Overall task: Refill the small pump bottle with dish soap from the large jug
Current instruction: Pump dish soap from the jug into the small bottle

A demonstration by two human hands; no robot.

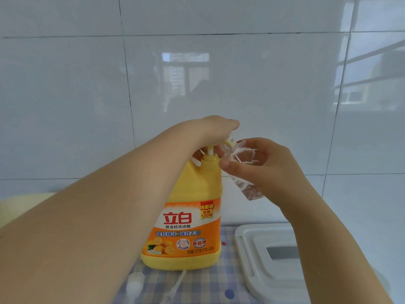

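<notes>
Standing upright near the back edge of the blue-and-white checked cloth [210,288]: large yellow plastic dish-soap jug with orange label [186,218], left hand [215,129] lying palm-down over its pump head, fingers straight and together. Being gripped by the right hand [260,170], thumb and fingers curled round its body: small clear plastic bottle [238,156], tilted, its open neck touching the jug's pump nozzle. Lying on the cloth near its front edge: removed white pump cap with dip tube [153,284]; sitting at the cloth's right edge: white plastic lid with grey centre [252,260].
</notes>
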